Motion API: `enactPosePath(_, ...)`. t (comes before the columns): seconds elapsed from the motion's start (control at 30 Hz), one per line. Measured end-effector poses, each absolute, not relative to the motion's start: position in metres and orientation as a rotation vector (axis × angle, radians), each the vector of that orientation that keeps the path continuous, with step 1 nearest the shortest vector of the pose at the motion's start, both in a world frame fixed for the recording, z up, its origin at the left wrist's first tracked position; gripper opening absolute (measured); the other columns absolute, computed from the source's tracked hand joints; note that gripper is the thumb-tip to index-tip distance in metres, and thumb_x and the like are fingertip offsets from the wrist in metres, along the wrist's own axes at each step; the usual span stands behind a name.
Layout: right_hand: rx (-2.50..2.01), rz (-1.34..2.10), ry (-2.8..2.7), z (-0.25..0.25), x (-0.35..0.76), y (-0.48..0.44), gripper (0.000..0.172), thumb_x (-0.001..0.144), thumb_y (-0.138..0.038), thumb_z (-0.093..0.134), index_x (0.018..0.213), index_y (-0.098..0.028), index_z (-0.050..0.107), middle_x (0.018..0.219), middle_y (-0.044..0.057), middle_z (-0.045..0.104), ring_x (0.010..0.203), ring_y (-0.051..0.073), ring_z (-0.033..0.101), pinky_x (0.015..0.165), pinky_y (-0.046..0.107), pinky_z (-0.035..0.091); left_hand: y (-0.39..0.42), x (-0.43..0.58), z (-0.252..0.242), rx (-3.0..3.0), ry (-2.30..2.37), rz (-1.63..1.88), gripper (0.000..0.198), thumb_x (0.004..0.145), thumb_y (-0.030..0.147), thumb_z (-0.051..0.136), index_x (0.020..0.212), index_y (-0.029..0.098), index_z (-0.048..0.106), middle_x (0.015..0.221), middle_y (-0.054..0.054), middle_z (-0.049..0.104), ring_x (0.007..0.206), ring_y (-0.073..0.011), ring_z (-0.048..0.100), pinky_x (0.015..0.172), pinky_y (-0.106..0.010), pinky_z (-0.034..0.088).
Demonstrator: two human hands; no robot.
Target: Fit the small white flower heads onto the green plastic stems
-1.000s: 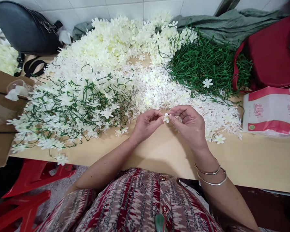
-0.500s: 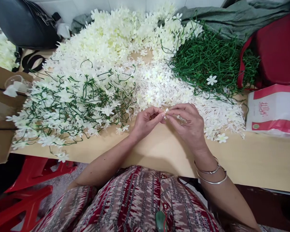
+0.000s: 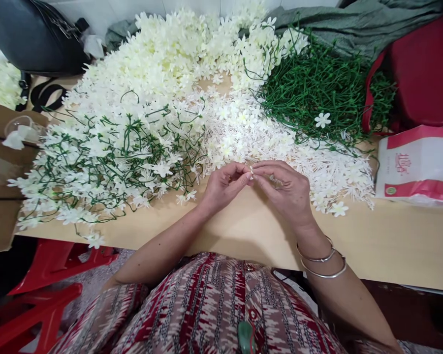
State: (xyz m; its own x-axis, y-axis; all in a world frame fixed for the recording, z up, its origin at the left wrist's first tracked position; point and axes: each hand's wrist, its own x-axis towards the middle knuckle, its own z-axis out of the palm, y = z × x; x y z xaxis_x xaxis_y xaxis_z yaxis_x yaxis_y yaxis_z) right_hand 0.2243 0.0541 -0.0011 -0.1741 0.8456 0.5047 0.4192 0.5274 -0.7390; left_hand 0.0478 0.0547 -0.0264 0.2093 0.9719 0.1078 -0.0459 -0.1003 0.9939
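My left hand (image 3: 226, 186) and my right hand (image 3: 285, 189) meet above the table's front part, fingertips almost touching. Thumb and forefinger of each are pinched on a small white flower piece (image 3: 251, 171), mostly covered by the fingers. Just beyond the hands spreads a bed of thin white flower parts (image 3: 280, 142). To the left lies a heap of white artificial flowers on green stems (image 3: 129, 147). A pile of bare green plastic stems (image 3: 317, 88) sits at the back right, with one loose white flower (image 3: 322, 120) on it.
Cream-white blossoms (image 3: 177, 54) are heaped along the back wall. A black bag (image 3: 40, 39) and a cardboard box (image 3: 7, 172) stand at the left. On the right are a red bag (image 3: 424, 73) and a red-and-white paper bag (image 3: 417, 164). Red stools (image 3: 51, 265) stand below the table's edge.
My fingertips have drawn slightly closer together, and less of the small white flower piece shows between them. Both hands otherwise stay in place, and the piles look the same.
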Motion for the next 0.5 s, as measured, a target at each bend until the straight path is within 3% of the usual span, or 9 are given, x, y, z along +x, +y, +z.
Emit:
enactPosePath(0.17,-1.060,0.558,-1.794,-0.0011,0.2244,0.0548,0.010,0.091,-0.017,0.072,0.092,-0.026,0.076,0.096,0.002,0.081,0.095,0.020,0.077,0.088,0.041,0.064,0.0541,0.0489,-0.0262,1.402,0.992,1.131,0.021,0.096,0.038,0.068,0.093,0.017,0.069,0.085,-0.003,0.072,0.079,-0.0116,0.068,0.076,-0.025,0.054)
enactPosePath(0.5,-1.057,0.540,-1.767,-0.0023,0.2195,0.0527,0.013,0.088,-0.011,0.072,0.090,-0.024,0.074,0.096,0.004,0.081,0.093,0.019,0.077,0.088,0.039,0.064,0.0518,0.0503,-0.0232,1.351,1.077,1.113,0.022,0.092,0.037,0.070,0.092,0.016,0.071,0.083,-0.004,0.072,0.073,-0.0115,0.065,0.071,-0.024,0.052)
